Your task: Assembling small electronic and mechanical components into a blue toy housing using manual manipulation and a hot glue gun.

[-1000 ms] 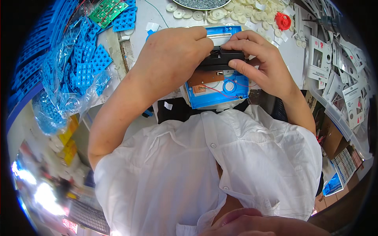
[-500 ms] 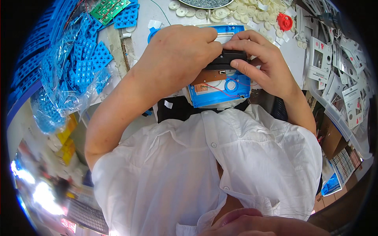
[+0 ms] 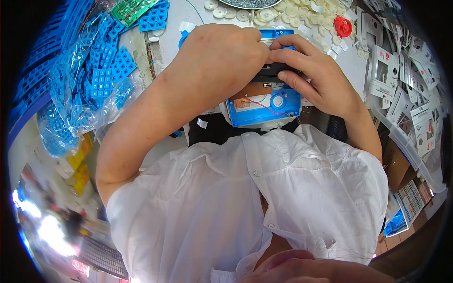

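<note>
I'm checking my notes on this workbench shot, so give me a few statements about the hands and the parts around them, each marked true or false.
1. Both hands grip one blue plastic housing with a black part on top. True.
2. The left hand lies flat on the bench, away from the housing. False: it closes over the housing's top left.
3. Red wires run across the housing's open face. True.
4. The red cap sits between the right hand's fingers. False: it lies on the bench beyond that hand.
5. Bags of blue grid parts lie to the person's left. True.
</note>
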